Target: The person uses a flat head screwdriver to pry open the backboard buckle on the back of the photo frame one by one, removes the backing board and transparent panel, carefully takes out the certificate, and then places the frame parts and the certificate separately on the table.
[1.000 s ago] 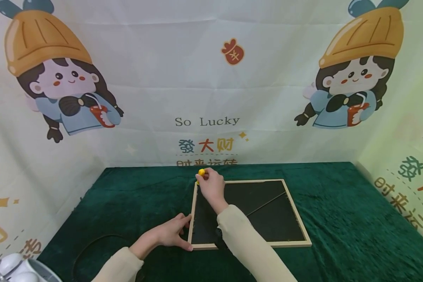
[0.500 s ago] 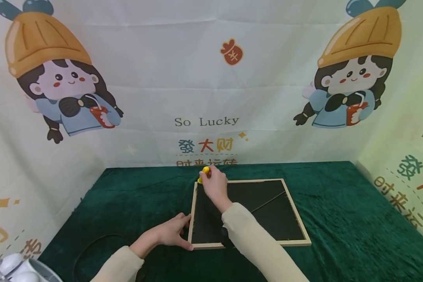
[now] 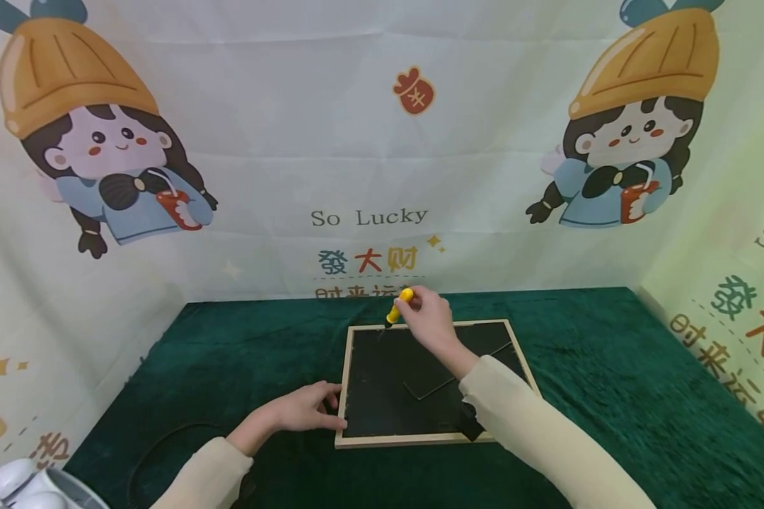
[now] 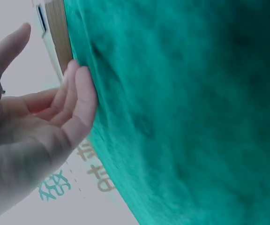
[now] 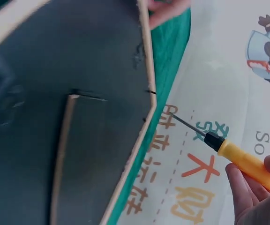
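A yellow-handled screwdriver (image 3: pixel 400 308) with a black collar is held by my right hand (image 3: pixel 431 319). Its thin metal shaft shows in the right wrist view, tip off to the side of the handle (image 5: pixel 247 164) and overlapping the backdrop there. Below lies a black panel (image 3: pixel 382 375) in a pale wooden frame, crossed by a thin L-shaped line. At the frame's left side, my left hand (image 3: pixel 305 408) rests with the thumb at the near corner and the fingers along the edge. In the left wrist view, fingertips (image 4: pixel 81 75) meet the wooden side, with the thumb spread away.
Dark green cloth (image 3: pixel 261 353) covers the table under the frame. A printed white backdrop (image 3: pixel 261 141) rises behind and at the sides. At the lower left stand rounded white objects (image 3: pixel 19 488) by a grey rim. A dark cable (image 3: pixel 159 445) curves nearby.
My right hand has lifted the screwdriver away from the frame's far left corner and moved right, tilting it and uncovering more of the panel. The left hand stays at the frame's left side.
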The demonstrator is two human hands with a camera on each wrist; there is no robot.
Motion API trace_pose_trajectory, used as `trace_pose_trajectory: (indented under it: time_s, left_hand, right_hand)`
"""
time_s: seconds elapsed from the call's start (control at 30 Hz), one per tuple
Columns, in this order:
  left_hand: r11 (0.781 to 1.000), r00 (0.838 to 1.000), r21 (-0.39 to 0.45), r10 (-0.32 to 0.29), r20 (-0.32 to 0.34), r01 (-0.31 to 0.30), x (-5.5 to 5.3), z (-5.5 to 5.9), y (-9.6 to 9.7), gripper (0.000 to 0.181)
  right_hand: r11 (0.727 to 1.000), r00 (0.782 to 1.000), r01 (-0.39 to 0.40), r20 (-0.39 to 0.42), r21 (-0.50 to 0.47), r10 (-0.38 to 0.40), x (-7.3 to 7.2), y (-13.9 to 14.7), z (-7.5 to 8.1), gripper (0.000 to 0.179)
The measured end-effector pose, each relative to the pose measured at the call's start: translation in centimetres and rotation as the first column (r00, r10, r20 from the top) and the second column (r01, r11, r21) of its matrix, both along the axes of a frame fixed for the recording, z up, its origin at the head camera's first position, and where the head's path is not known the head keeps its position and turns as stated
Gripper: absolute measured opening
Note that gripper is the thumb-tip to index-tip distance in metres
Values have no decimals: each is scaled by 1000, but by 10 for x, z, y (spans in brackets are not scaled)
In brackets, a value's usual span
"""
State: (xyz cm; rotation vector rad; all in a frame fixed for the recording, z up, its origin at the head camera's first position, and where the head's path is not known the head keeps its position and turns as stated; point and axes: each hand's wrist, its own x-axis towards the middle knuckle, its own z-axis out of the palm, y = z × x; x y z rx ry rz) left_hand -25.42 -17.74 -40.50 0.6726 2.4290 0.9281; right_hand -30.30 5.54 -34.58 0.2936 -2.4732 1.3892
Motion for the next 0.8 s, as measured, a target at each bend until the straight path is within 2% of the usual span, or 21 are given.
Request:
trace_pose_trajectory:
  time_s: [0.13,0.23,0.37,0.6,0.8]
  left_hand:
    - [996,996,33,75,50,-77,-8,0,-3,51]
    - [992,992,41,116,51,-118,-13,0,-3,46]
    - [986,987,51,156,39,-158,-22,0,-1,45]
    - [962,966,101,249,66,-255,-39,-4,5,51]
    - [944,948,93,308,81,-315,-50,-6,11,63]
  right_hand:
    - [999,999,-38,20,-24,39,12,13,-11,20]
    - [995,995,-82,44,-56,85,23,20,-21,20]
    - [980,985,-135,91,-145,149,37,27,-36,21]
    - [922,959,-143,181,-359,219,55,38,-54,27]
    - [873,925,-115,269,-474,268,66,40,-65,38]
